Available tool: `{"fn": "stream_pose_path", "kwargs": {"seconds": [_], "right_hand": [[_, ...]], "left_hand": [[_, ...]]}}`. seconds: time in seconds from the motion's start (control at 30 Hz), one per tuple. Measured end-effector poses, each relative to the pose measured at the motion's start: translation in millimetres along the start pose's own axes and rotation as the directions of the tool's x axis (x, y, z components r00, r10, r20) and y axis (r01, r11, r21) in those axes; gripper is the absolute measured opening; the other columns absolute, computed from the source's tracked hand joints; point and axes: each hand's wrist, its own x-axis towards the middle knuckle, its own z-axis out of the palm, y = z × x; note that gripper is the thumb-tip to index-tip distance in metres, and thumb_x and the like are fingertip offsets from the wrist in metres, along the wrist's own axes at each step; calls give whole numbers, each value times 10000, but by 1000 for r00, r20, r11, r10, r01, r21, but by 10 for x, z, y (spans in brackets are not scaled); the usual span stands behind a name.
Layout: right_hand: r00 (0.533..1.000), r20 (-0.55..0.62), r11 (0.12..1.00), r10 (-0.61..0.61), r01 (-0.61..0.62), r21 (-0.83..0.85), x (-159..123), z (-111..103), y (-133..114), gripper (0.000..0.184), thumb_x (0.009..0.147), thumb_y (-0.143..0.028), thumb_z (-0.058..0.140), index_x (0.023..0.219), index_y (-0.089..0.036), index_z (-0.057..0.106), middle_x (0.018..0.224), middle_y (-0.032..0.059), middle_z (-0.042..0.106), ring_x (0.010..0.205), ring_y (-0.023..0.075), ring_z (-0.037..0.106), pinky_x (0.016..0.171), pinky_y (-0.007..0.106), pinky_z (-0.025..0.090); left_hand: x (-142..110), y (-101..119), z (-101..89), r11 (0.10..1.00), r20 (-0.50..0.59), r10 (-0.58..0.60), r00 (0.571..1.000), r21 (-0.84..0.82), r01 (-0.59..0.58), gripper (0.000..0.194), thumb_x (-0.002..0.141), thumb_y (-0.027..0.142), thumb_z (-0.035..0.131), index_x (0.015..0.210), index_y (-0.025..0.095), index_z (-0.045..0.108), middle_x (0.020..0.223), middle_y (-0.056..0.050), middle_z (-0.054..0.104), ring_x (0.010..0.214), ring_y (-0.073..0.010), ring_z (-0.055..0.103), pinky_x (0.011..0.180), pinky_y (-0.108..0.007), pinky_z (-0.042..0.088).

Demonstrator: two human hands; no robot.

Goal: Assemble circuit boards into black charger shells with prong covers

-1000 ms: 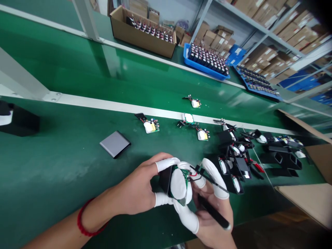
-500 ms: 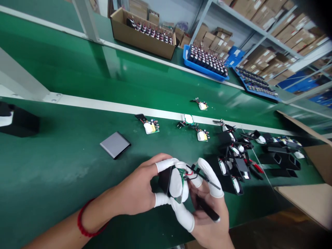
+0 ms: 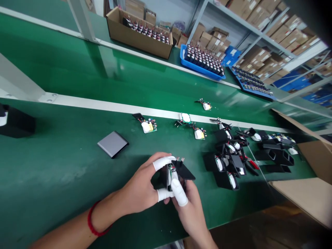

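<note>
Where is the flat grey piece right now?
In the head view, the flat grey piece lies on the green table, left of centre, above and left of the left hand and below and left of the nearest circuit board.

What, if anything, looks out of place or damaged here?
One circuit board appears to overlap the white rail, unlike the yellow-marked board left of it, wholly on the green tabletop. Between left hand and right hand, a pronged black plate sits askew to the dark casing. No spill or breakage shows.
</note>
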Motion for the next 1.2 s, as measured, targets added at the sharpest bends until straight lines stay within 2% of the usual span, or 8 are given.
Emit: {"fn": "stream_pose_path", "kwargs": {"seconds": [0.27, 0.4, 0.53, 0.63, 0.8, 1.0, 1.1, 1.2], "right_hand": [[981, -141, 989, -130, 138, 47, 100, 65, 39, 301, 804, -464, 748, 974, -216, 725, 737, 12, 661, 723, 187, 626, 755, 330, 565], [984, -161, 987, -74, 95, 127, 152, 156, 64, 332, 747, -491, 786, 908, -206, 726, 611, -10, 602, 624, 175, 586, 620, 297, 548], [979, -177, 966, 100, -53, 252, 193, 132, 34, 393, 652, -540, 840, 767, -197, 687, 548, -54, 519, 471, 82, 417, 435, 188, 390], [976, -160, 950, 148, -95, 297, 199, 90, -6, 417, 617, -548, 858, 734, -194, 673, 561, -57, 525, 465, 58, 375, 431, 165, 350], [964, -259, 969, 58, 8, 246, 209, 173, -8, 401, 606, -548, 846, 730, -205, 680, 548, -50, 533, 462, 80, 389, 400, 185, 329], [933, -279, 944, 227, -141, 299, 182, 146, -58, 504, 567, -628, 836, 647, -189, 602, 470, -86, 420, 393, 46, 308, 341, 157, 215], [952, -280, 976, 121, -64, 207, 123, 33, -83, 550, 708, -709, 697, 614, -182, 571, 450, -65, 436, 399, 61, 358, 349, 158, 258], [966, -215, 989, -145, 134, -66, 43, -33, -80, 398, 798, -560, 707, 903, -176, 703, 655, 4, 649, 560, 119, 572, 518, 209, 499]], "left_hand": [[-38, -25, 39, 997, -38, 57, 998, 49, -56, 614, 791, 156, 738, 1340, 268, 487, 1440, -122, 468, 1300, -311, 540, 1118, -429, 454], [-27, -29, 44, 986, -64, 96, 993, 139, -86, 605, 802, 137, 706, 1343, 259, 464, 1427, -123, 472, 1328, -303, 515, 1135, -438, 433], [-1, -87, 41, 989, -58, 71, 996, 134, -63, 621, 809, 150, 715, 1351, 296, 449, 1435, -92, 461, 1313, -282, 532, 1128, -427, 448], [2, -103, 58, 992, -61, 83, 995, 105, -77, 652, 806, 157, 727, 1362, 320, 428, 1438, -76, 454, 1298, -270, 546, 1118, -411, 460], [-17, -75, 88, 979, -81, 108, 991, 184, -91, 657, 806, 106, 701, 1373, 320, 445, 1407, -66, 477, 1301, -252, 534, 1127, -389, 446], [24, -120, 82, 997, -102, 64, 993, 55, -59, 591, 795, 212, 767, 1317, 267, 495, 1352, -98, 523, 1236, -284, 583, 1060, -427, 510], [39, -101, 79, 997, -109, 65, 992, 44, -60, 561, 812, 256, 751, 1312, 263, 497, 1353, -101, 534, 1214, -282, 606, 1054, -432, 514], [17, -33, 86, 989, -111, 74, 991, 139, -58, 543, 819, 285, 728, 1315, 260, 508, 1351, -93, 559, 1218, -272, 612, 1072, -400, 499]]}}
